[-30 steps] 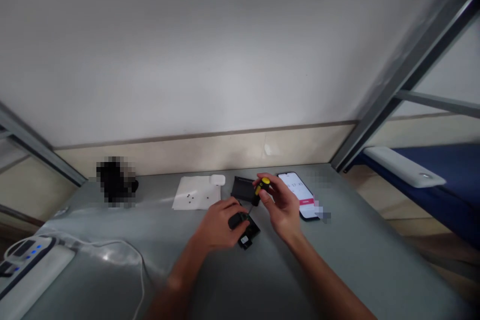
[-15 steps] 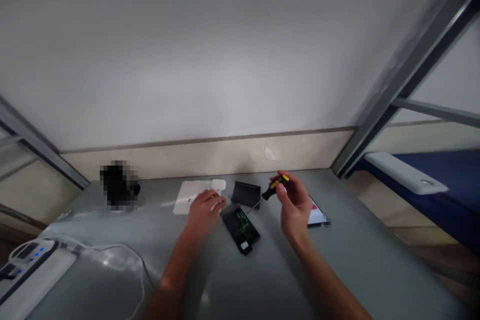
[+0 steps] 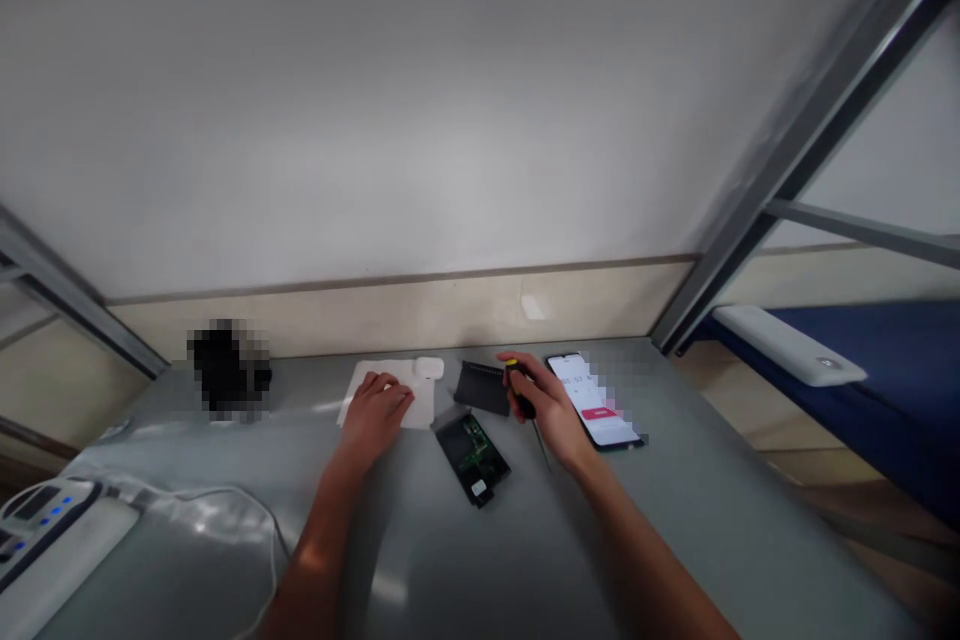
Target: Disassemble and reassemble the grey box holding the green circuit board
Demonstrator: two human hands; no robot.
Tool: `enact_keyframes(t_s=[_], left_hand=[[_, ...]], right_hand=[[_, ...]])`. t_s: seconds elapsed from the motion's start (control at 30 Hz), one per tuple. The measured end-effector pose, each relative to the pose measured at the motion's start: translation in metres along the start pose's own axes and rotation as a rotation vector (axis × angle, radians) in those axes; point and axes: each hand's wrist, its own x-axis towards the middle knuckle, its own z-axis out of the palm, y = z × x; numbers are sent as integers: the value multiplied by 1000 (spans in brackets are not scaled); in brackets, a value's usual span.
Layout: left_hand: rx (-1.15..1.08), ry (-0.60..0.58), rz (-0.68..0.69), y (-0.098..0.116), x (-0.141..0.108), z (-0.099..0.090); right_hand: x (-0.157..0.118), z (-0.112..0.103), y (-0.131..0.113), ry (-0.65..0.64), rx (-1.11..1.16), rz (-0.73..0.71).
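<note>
My right hand [image 3: 541, 402] is wrapped round a black and yellow screwdriver [image 3: 519, 390], whose shaft points down toward the table. Left of it lies a dark device with a green circuit board [image 3: 475, 452] and a white label. Behind the device is a black cover [image 3: 480, 388], partly hidden by my right hand. My left hand [image 3: 379, 410] rests over the white paper [image 3: 424, 410], its fingers bent; whatever may be under the fingertips is too small to make out. A small white case [image 3: 429, 368] lies at the paper's upper right corner.
A lit phone [image 3: 606, 420] lies right of my right hand. On the grey table [image 3: 435, 560], a white power strip [image 3: 67, 545] with a cable is at the left. A blurred black object [image 3: 225, 370] stands at the back left. Metal posts flank the table.
My left hand has moved left, away from the device and over the paper. My right hand has moved left with the screwdriver, its shaft now off the board, and more of the phone shows.
</note>
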Motion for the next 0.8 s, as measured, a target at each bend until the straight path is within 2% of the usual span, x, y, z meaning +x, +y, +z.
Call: enact_keyframes(t_s=[0.07,0.17,0.23,0.33,0.4,0.5,0.6,0.7,0.8], left_hand=[[-14,10,7,-3,0,-1],[-30,46,2,-6,1,-4],[-42,102,-21,-5,2,-7],[-79,165,-17,7,3,-9],[-116,135,43,24,2,-8],[-140,-54,217,58,-5,-4],[-47,-167,313,86,-24,-3],[0,-186,269,96,-53,-4],[39,-120,171,96,-90,-7]], right_hand=[[1,-2,2,-34,-202,-4],[2,-6,8,-54,-600,-120],[1,-8,13,-71,-763,-154],[0,-9,17,-109,-843,-128],[-1,-8,20,-135,-881,-118],[-1,-6,24,-147,-910,-114],[2,-5,28,-139,-914,-114],[6,-6,27,-114,-898,-124],[3,-7,16,-104,-855,-154]])
